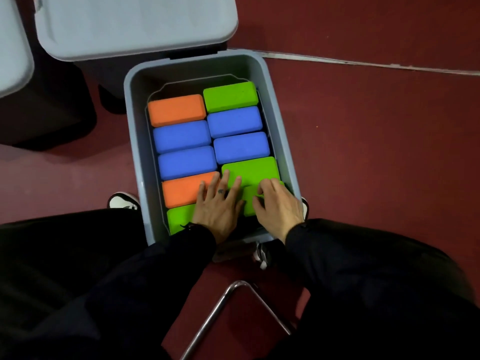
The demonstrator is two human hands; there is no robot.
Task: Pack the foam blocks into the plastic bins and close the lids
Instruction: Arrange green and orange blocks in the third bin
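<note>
Foam blocks fill the grey bin (283,141) on the dark red floor (376,152) between your knees, and both your hands are on the nearest ones. Your left hand (217,203) lies flat with fingers spread and straight, its fingertips across the near orange block (181,190) and the edge of the large green block (253,170). Your right hand (279,206) has its fingers curled down onto the small green block (250,201) at the near right corner; whether they grip it or only press it you cannot tell.

Another green block (179,216) sits at the near left corner, partly under your left wrist. Beyond the hands run two columns: on the left two blue blocks (185,149) and a far orange block (176,109); on the right two more blue ones (237,135) and a far green block (230,96). The blocks sit edge to edge, with only thin dark gaps along the side walls. A strip of bare bin bottom shows at the far end, wider beyond the orange block.

The bin's near rim touches your sleeves. A grey lid (135,24) lies just past the far rim, and a second grey one (13,53) shows at the left edge. A bent metal tube (226,300) stands near your legs.
</note>
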